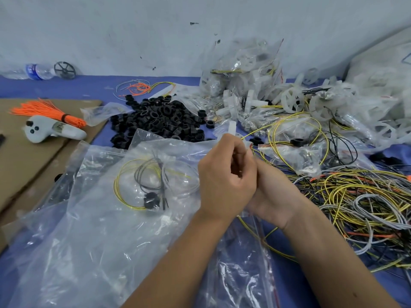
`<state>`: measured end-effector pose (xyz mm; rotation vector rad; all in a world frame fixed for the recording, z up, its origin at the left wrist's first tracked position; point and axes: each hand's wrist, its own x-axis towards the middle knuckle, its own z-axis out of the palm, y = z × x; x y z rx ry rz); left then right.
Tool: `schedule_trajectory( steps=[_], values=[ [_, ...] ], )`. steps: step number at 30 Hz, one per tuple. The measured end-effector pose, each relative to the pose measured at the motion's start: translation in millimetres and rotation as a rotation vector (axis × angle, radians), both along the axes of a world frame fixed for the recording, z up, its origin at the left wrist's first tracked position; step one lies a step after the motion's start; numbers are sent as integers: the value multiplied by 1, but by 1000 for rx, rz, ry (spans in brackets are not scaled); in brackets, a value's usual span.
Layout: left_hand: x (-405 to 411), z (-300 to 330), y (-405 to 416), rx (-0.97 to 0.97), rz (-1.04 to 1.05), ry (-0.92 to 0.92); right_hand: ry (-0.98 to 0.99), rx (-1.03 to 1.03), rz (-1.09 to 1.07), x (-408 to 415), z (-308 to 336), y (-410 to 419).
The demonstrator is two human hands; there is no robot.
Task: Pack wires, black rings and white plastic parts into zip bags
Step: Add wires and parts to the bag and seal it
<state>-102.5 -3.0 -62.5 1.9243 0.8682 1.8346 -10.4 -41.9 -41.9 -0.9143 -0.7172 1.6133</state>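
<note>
My left hand (226, 174) and my right hand (275, 196) meet at the middle of the table, both with curled fingers gripping the top of a clear zip bag (244, 263). The bag hangs toward me with a yellow wire inside. My left hand covers most of my right hand's fingers. A white plastic piece (232, 128) shows just above my left fingertips; I cannot tell whether it is held. A heap of black rings (160, 121) lies behind, white plastic parts (289, 100) at the back right, and tangled wires (360, 201) on the right.
A filled zip bag (151, 185) with wires and a black ring lies on a large clear bag (89, 241) at the left. Packed bags (240, 70) pile up against the wall. On the cardboard (22, 156) lie orange ties (49, 111) and a white controller (53, 130).
</note>
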Motion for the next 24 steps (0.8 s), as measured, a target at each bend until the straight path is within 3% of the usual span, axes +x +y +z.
schedule_trajectory(
  steps=[2, 24],
  values=[
    [0, -1, 1, -10, -3, -4, 83, -29, -11, 1, 3, 1],
    [2, -1, 0, -75, 34, 1, 109, -80, -141, -16, 3, 0]
  ],
)
